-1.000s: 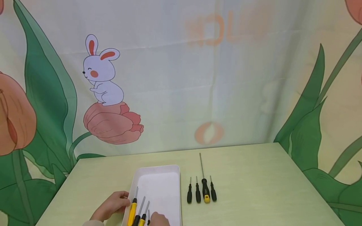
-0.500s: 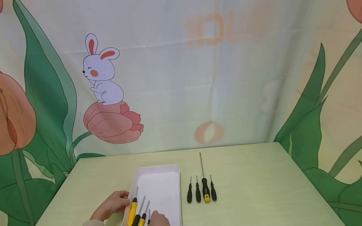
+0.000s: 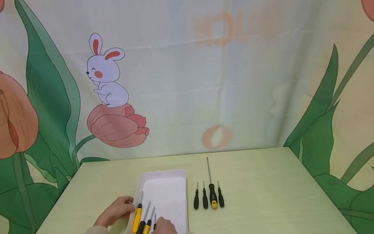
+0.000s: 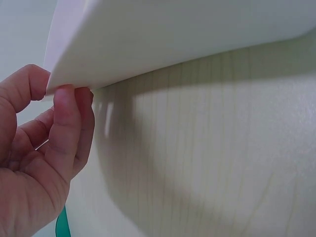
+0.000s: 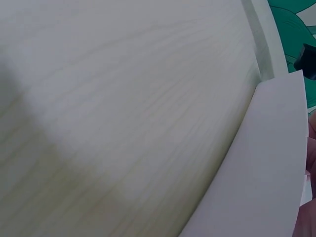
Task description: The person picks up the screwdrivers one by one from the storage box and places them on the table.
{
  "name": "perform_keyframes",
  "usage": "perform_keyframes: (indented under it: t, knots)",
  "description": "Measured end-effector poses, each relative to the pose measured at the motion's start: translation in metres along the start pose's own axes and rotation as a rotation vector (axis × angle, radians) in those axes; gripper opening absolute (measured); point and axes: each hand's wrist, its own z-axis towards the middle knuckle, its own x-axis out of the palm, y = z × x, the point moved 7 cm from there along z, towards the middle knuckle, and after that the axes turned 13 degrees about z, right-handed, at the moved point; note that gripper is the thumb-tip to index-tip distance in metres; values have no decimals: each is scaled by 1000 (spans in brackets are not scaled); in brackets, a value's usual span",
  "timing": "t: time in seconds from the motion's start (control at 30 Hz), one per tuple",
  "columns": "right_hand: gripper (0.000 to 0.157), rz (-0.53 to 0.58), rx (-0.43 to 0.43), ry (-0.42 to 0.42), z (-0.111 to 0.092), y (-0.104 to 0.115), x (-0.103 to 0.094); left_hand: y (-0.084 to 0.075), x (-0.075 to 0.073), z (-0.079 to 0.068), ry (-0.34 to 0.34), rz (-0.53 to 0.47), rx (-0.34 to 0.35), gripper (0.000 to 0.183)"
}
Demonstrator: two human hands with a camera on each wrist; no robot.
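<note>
My left hand [image 3: 118,209] pinches the left wall of a white rectangular tray [image 3: 171,198]. In the left wrist view the thumb and fingers [image 4: 65,113] hold the tray's edge [image 4: 148,39]. Inside the tray lie a yellow screwdriver [image 3: 136,217], a black-handled screwdriver [image 3: 142,225] and a yellow-and-black screwdriver [image 3: 148,224], shafts away from me. Beside them my right hand [image 3: 164,226] curls over a small screwdriver [image 3: 155,221], whose thin shaft shows while its handle is mostly hidden. In the right wrist view only part of the right hand [image 5: 310,158] shows.
Right of the tray, a row of black-handled screwdrivers lies on the pale table [image 3: 271,195]: two small ones [image 3: 196,198] [image 3: 205,199], a long one with a yellow end [image 3: 213,196], and another small one [image 3: 221,197]. A printed curtain [image 3: 175,81] hangs behind.
The small screwdriver by my right hand has slid slightly forward with that hand. My left hand stays on the tray wall.
</note>
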Motion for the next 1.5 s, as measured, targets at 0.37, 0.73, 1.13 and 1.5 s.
perform_keyframes:
  t: [0.37, 0.73, 1.13, 1.5]
  knots:
    - [35, 124, -6, 56, 3, -9, 0, 0, -1, 0, -4, -2, -6, 40]
    - [22, 201, 11, 109, 3, -4, -17, 0, 0, 0, -8, 1, -1, 40]
    - [18, 270, -100, 146, 2, 1, -38, 3, 0, 3, 7, 19, -20, 41]
    - [15, 376, -53, 188, -3, 6, -48, 3, 0, 4, 10, 17, -23, 42]
